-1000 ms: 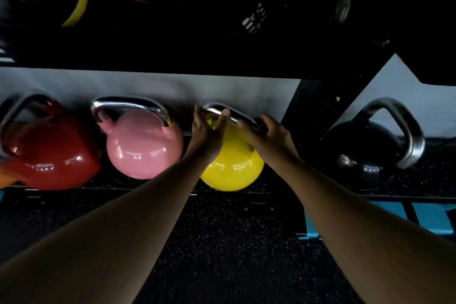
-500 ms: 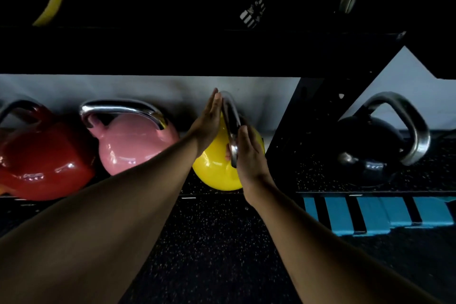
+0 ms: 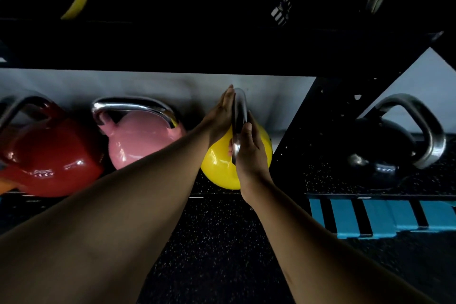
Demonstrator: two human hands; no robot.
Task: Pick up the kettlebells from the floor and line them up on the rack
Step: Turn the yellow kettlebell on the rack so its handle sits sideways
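Fingers: left fingers (image 3: pixel 228 101) straight and pressed together, laid flat against the left face of the steel handle (image 3: pixel 239 116); right fingers (image 3: pixel 248 131) likewise extended and close together against its right face, thumb side toward the lower bar. Neither set curls round the bar. The handle is sandwiched between two flat palms, apparently to turn or square it, not to lift.

Rack (image 3: pixel 222 52): black frame, upper shelf dark overhead, slanted black upright just right of the yellow bell. Lower tier carries the row; its surface is black speckled rubber, and whether it stands above the floor cannot be told.

Left hand (image 3: pixel 218 118): forearm enters from lower left, wrist straight, palm facing right, edge-on to the camera.

Right hand (image 3: pixel 249 155): forearm enters from lower right, wrist slightly bent, palm facing left, sitting lower on the handle than its partner.

Red kettlebell (image 3: pixel 49 155): far left of the row, handle up, partly cut by the frame.

Pink kettlebell (image 3: pixel 140 140): just beside the red, handle lying broadside to the camera.

Yellow kettlebell (image 3: pixel 217 163): third in the row, just beside the pink, resting on the tier. Handle stands edge-on to the camera, crosswise to the pink one's; judged not yet matched to the line.

Black kettlebell (image 3: pixel 385 148): beyond the upright, well apart, tilted, handle to the right. Judged still to be placed.

Blue mat (image 3: pixel 385 217): striped, on the floor below the black bell.
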